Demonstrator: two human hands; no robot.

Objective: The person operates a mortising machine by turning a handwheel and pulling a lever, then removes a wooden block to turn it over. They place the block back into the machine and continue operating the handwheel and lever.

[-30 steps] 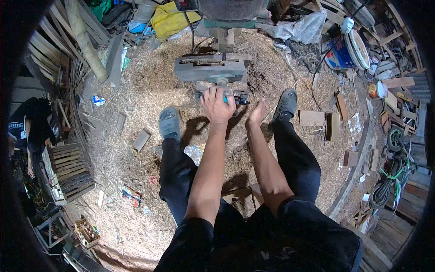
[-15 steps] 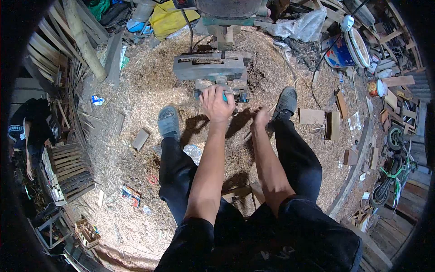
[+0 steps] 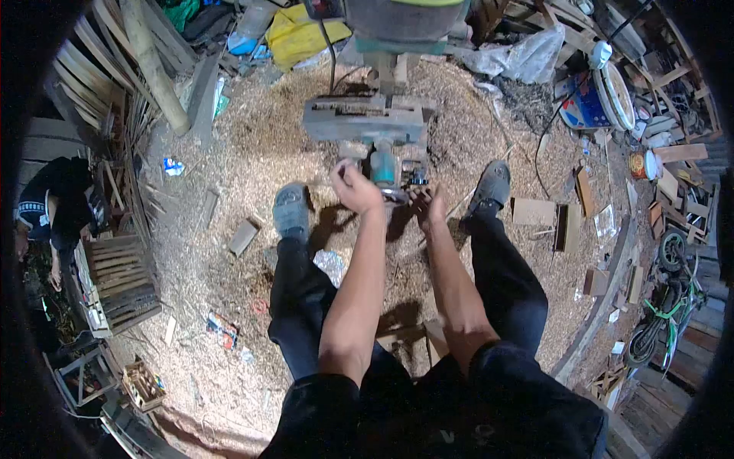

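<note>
A teal-bodied tool (image 3: 384,164) is mounted below a grey slotted block (image 3: 365,122), with a dark clamp-like part (image 3: 415,173) on its right side. My left hand (image 3: 355,187) is just left of the teal body, its fingers curled and raised; whether it holds anything is hidden. At the lower right of the tool is my right hand (image 3: 430,206), palm turned inward and fingers partly spread, close to the tool's lower end. I see nothing in its fingers.
Wood shavings cover the floor (image 3: 222,283). A loose wood block (image 3: 244,237) lies left, cardboard-like boxes (image 3: 566,228) right. A bucket (image 3: 615,96) and a small motorcycle (image 3: 664,306) stand at right. Another person (image 3: 65,199) is at far left beside a slatted crate (image 3: 122,275).
My left hand has come off the top of the teal tool to its left side. My right hand has opened out near the tool's lower end. The whole view has shifted slightly.
</note>
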